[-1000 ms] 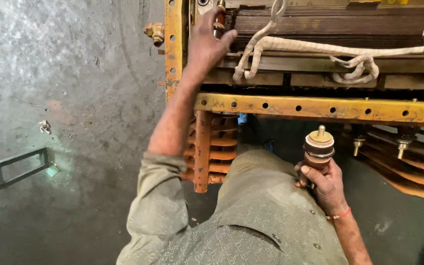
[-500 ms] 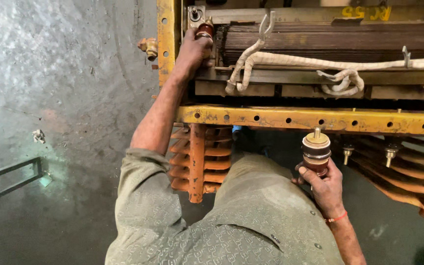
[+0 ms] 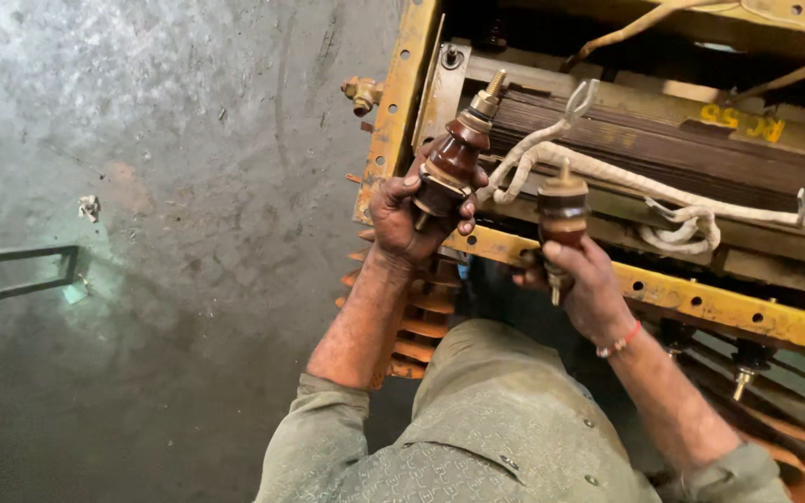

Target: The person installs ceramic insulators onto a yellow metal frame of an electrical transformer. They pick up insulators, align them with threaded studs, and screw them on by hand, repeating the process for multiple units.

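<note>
My left hand [image 3: 412, 219] grips a brown ceramic insulator bushing [image 3: 454, 158] with a brass threaded stud at its top, tilted to the upper right. My right hand [image 3: 589, 284] holds a second brown bushing [image 3: 563, 212] upright, its metal stud pointing up and a thin pin showing below my fingers. Both bushings are raised in front of a yellow steel frame [image 3: 393, 121] around a dark laminated core [image 3: 663, 149]. White cloth-wrapped leads [image 3: 607, 172] run across the core just behind the bushings.
Orange ribbed windings [image 3: 421, 317] sit under the yellow rail [image 3: 701, 298]. More studs [image 3: 745, 373] hang below the rail at right. A dark metal bracket [image 3: 11, 275] lies on the grey concrete floor [image 3: 160, 186] at left. My green shirt [image 3: 486, 428] fills the bottom.
My left hand came off the top of the frame, now holding a bushing. My right hand rose with its bushing toward the frame. The view moved closer.
</note>
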